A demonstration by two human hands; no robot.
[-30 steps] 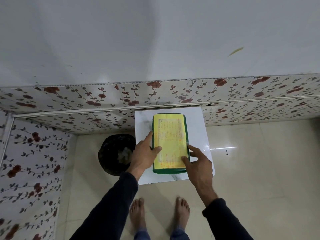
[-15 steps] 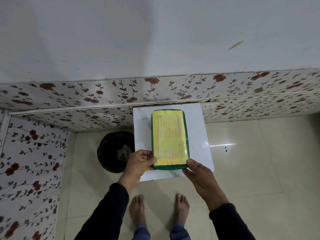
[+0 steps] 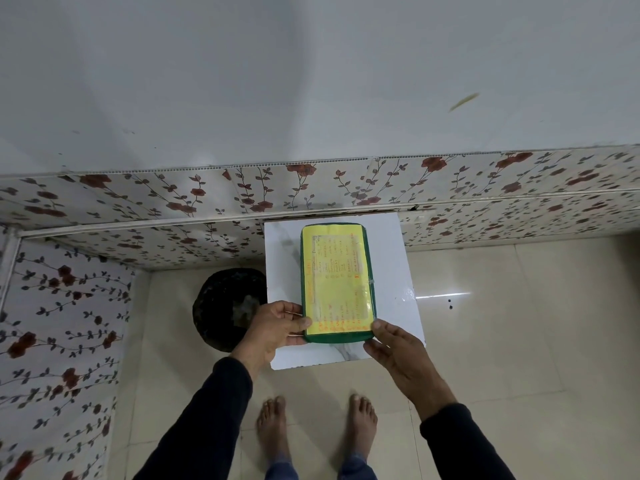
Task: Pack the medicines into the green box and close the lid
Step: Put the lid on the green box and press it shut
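The green box [image 3: 337,336] lies on a small white marble-look table [image 3: 391,258], its lid down and covered by a yellow sheet with orange writing [image 3: 337,282]. No medicines are visible. My left hand [image 3: 273,327] grips the box's near left corner, thumb on the lid and fingers along the side. My right hand [image 3: 398,348] rests flat against the near right corner, fingers together, thumb touching the lid's edge.
A round black object [image 3: 225,306] sits on the floor left of the table. Floral-patterned wall panels [image 3: 69,306] run behind and to the left. Beige floor tiles [image 3: 519,341] spread to the right. My bare feet [image 3: 315,427] stand just before the table.
Both hands slid from the box's sides and lid down to its near corners. The box stays on the table with its lid down.
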